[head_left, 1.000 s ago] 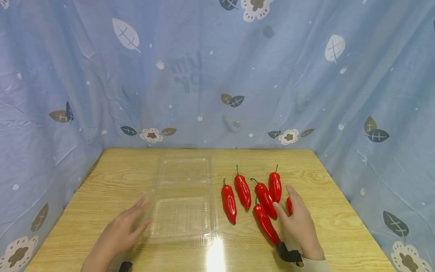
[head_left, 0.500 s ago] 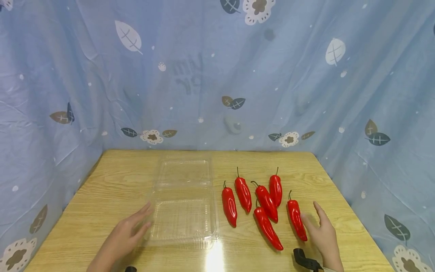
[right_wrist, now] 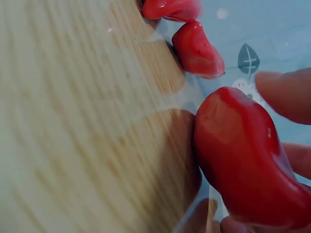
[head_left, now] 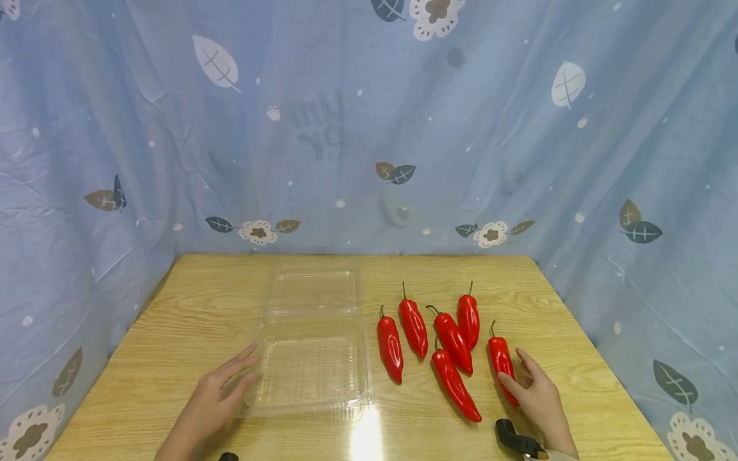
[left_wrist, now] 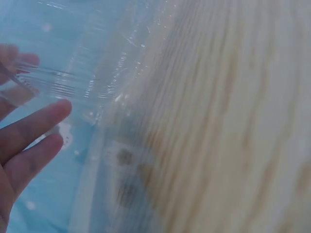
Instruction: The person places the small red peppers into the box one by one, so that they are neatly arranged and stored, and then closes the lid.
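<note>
A clear plastic clamshell container [head_left: 314, 326] lies unfolded on the table, left of the middle. My left hand [head_left: 214, 390] is at its left edge, thumb and fingers spread; in the left wrist view some fingertips [left_wrist: 19, 60] show through the plastic. Several glossy red chili peppers lie to the container's right. Over the rightmost chili pepper [head_left: 500, 358] is my right hand [head_left: 536, 397], thumb across its lower part and fingers along its right side. In the right wrist view this pepper [right_wrist: 243, 155] sits between the spread thumb [right_wrist: 286, 94] and the fingers, with a gap below the thumb.
Other chili peppers lie left of the right hand, one low [head_left: 455, 384], one leaning near it [head_left: 452, 342], others farther back [head_left: 413, 326]. The wooden table [head_left: 196, 294] ends at a blue patterned curtain [head_left: 369, 128] on its back and sides.
My right hand first moves right and toward me, uncovering the rightmost chili pepper, then comes back left over its lower end. My left hand stays at the container's edge, shifting slightly.
</note>
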The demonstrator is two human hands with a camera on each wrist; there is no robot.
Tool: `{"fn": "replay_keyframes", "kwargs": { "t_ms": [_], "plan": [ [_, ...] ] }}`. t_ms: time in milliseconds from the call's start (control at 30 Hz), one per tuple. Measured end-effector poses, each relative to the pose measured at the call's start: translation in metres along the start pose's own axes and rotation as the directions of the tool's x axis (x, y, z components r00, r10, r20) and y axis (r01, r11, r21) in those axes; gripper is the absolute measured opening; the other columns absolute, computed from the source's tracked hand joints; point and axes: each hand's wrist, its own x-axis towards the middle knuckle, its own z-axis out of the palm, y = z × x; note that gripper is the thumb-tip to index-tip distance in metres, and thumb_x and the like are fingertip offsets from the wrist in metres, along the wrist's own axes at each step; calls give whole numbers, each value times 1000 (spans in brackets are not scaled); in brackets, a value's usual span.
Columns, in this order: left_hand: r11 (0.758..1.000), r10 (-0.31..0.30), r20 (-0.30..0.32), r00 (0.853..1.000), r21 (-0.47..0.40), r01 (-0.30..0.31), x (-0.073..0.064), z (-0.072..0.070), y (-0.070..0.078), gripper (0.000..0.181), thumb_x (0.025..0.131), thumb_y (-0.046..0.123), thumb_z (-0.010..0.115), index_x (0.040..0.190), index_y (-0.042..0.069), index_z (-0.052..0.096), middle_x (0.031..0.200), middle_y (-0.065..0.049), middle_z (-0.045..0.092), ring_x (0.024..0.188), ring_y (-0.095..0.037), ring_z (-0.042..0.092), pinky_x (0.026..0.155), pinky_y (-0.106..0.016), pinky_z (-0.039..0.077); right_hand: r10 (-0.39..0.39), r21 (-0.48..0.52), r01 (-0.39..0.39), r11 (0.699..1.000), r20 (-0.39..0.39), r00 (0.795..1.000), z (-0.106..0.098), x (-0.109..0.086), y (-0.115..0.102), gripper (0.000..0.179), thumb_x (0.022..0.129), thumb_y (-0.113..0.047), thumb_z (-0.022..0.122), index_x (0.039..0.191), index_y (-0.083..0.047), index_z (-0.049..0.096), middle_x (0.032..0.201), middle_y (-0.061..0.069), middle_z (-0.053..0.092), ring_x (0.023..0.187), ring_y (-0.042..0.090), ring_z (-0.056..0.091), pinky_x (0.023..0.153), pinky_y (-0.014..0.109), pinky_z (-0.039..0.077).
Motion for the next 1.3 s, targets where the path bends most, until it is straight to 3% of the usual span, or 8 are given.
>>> {"fn": "replay_keyframes", "kwargs": {
  "t_ms": [133,433,667,933,1067,1100,1200,1300],
  "plan": [
    [996,6,2,1000,-85,-6,-2,-1,-2,32,87,-2,63,120,0,62,136,-21,52,122,4,41,94,-3,36,-27,12,27,1000,0,1000,3,0,1,81,90,-39,63,148,2,24,142,35,36,127,49,42,103,54,42],
    [955,75,24,997,-289,-65,-4,0,-14,41,84,-14,60,124,-7,56,143,-22,43,124,3,44,95,-6,41,-73,25,73,997,9,997,5,-4,2,76,90,-30,66,145,6,28,139,33,42,122,46,49,98,49,48],
    [955,56,30,998,-292,-45,-5,-2,-13,39,85,-13,59,123,-7,56,142,-24,42,123,4,45,93,-5,42,-56,25,56,998,19,998,5,-4,3,74,90,-31,66,144,6,32,134,34,47,113,44,56,86,39,57],
    [951,18,12,1000,-309,-14,-7,0,-13,35,86,-12,59,121,-8,58,141,-27,43,121,5,46,91,-7,46,-58,30,58,998,2,998,3,-2,3,66,92,-22,62,143,8,32,134,36,45,116,45,54,85,36,57],
    [943,10,2,1000,-333,-9,-8,2,-15,34,86,-12,59,120,-9,57,140,-29,42,121,6,47,92,-7,46,-23,118,24,993,-13,1000,1,-2,3,67,94,-24,60,145,5,29,140,33,41,123,43,49,84,19,56],
    [941,12,0,1000,-337,-11,-8,2,-16,35,86,-12,59,120,-9,57,140,-30,41,122,6,46,92,-8,45,-12,146,15,989,-21,1000,1,-2,2,67,94,-26,59,146,4,29,141,32,41,123,39,51,82,13,54],
    [939,15,-4,1000,-343,-15,-7,3,-17,35,85,-12,59,120,-10,57,139,-31,41,123,5,46,94,-7,44,26,254,-17,967,-32,999,-1,-4,1,68,95,-30,58,147,1,28,145,28,38,112,5,57,77,2,46],
    [933,12,-3,1000,-360,-12,-8,3,-17,35,85,-13,59,120,-11,56,139,-32,40,124,4,45,95,-7,43,63,352,-43,935,-46,997,-2,-5,-1,69,94,-34,59,147,-2,31,146,24,38,93,-22,45,75,1,45]
  ]
}}
